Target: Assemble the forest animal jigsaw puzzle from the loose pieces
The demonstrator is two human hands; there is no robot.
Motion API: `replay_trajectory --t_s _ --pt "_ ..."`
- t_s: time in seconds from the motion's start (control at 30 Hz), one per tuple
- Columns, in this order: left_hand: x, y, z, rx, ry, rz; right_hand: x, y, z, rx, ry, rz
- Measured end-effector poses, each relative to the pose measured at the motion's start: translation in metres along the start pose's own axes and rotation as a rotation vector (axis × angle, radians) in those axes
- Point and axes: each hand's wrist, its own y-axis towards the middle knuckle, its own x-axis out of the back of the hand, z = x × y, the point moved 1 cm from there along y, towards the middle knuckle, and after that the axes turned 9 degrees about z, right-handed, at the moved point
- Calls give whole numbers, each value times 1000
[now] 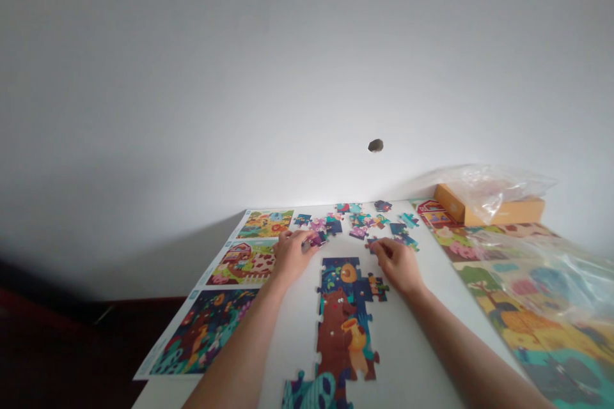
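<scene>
My left hand (291, 254) is curled at the far side of the table, thumb and forefinger closed on a purple puzzle piece (318, 239). Across from it, my right hand (397, 263) pinches a dark puzzle piece (371, 243), partly covered by the fingertips. Between my forearms lies a joined puzzle section (336, 319) showing a brown bear with a honey pot. A small piece (378, 287) juts from its right side, and a teal patterned part (309, 392) extends at its lower left. Loose pieces (361, 220) are scattered beyond my hands.
On the left a printed picture sheet (201, 287) shows three scenes, partly behind my left arm. At right lie an assembled farm-animal puzzle (508, 297) under clear plastic and an orange box (513, 212) topped by a plastic bag (489, 185). A white wall (307, 77) with a hole borders the table.
</scene>
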Motion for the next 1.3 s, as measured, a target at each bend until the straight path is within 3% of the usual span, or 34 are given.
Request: replay_trajectory --t_s 0.1,0.23,0.43,0.67,0.93,1.3 --pt "3 -1 -4 -58 -62 -29 1 0 2 -7 26 -4" --pt "11 -7 -23 -296 -182 -87 0 -1 8 12 121 50" --pt "12 -28 -62 -532 -252 65 -6 -2 17 77 389 222" --pt "11 -33 -58 -473 -273 187 -10 -1 13 57 514 250" --pt "15 -31 -47 -456 -87 381 -8 -2 15 57 516 253" --pt "13 -29 -41 -434 -71 395 -6 -1 11 75 364 192"
